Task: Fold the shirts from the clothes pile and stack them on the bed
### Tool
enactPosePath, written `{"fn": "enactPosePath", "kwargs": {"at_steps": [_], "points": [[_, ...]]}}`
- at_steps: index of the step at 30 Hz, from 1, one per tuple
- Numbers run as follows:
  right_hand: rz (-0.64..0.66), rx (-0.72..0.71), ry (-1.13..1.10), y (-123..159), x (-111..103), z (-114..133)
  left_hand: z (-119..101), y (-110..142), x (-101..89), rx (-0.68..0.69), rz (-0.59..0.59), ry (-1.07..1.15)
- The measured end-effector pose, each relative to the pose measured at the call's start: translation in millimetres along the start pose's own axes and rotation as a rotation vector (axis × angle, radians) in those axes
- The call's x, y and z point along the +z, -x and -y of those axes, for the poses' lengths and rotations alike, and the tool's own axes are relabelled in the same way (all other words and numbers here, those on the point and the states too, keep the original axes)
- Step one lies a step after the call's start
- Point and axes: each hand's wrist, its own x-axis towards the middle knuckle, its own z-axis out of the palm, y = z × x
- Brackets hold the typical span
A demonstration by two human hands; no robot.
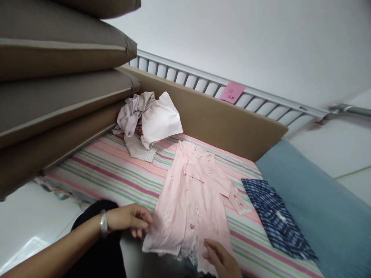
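A pink long-sleeved blouse point(193, 193) with buttons and small floral cutouts lies spread on the striped sheet, one sleeve folded across its front and the cuff reaching out to the right. My left hand point(133, 219), with a silver bracelet on the wrist, hovers by the blouse's lower left edge. Its fingers are loosely curled and apart, with no cloth visibly caught in them. Over the lower right of the hem is my right hand point(222, 258), fingers extended and slightly apart, close to or touching the fabric. The frame's bottom edge cuts off part of it.
Crumpled light clothes point(158, 117) are heaped at the back left. A folded dark blue checked garment point(276, 216) lies on the right, beside a teal surface point(313, 193). Stacked brown cushions point(66, 96) rise on the left. Behind stand a brown board point(214, 119) and a railing with a pink note point(232, 92).
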Motion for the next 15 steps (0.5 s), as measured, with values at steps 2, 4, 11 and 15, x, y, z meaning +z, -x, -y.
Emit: {"fn": "enactPosePath", "kwargs": {"at_steps": [2, 4, 11, 15], "points": [[0.056, -0.054, 0.063, 0, 28, 20, 4, 25, 0.5, 0.006, -0.165, 0.004], [0.083, -0.110, 0.183, -4, 48, 35, 18, 36, 7.6, 0.017, -0.320, 0.007], [0.151, -0.059, 0.508, -9, 75, 25, 111, -30, 35.3, -0.073, -0.669, 0.000], [0.144, -0.028, 0.504, -7, 86, 7, 131, -66, 37.9, -0.004, -0.680, 0.034]]}}
